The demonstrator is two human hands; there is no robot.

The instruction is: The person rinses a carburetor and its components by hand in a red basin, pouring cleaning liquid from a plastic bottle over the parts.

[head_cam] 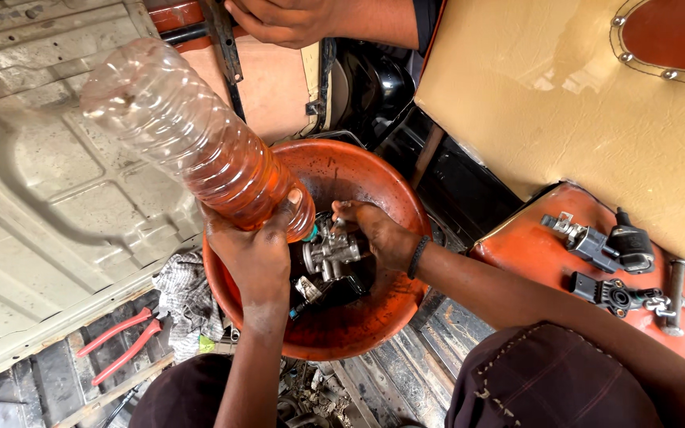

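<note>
Left hand (pixel 254 255) grip clamped around the neck end of a clear ribbed plastic bottle of amber liquid (pixel 192 143), tilted mouth-down over an orange plastic basin (pixel 394 198). Right hand (pixel 382 236) grip closed on a small metal carburettor-like part (pixel 331 254) inside the basin. Bottle likely slippery, thin-walled, part-full; best held low. Part rigid, wet.

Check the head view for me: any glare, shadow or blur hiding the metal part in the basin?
Head view: bright daylight glares off the tan panel; the metal part sits sharp but in shade under the tilted plastic bottle; the orange basin floor below it is dark; the bottle's far end looks slightly soft.
</note>
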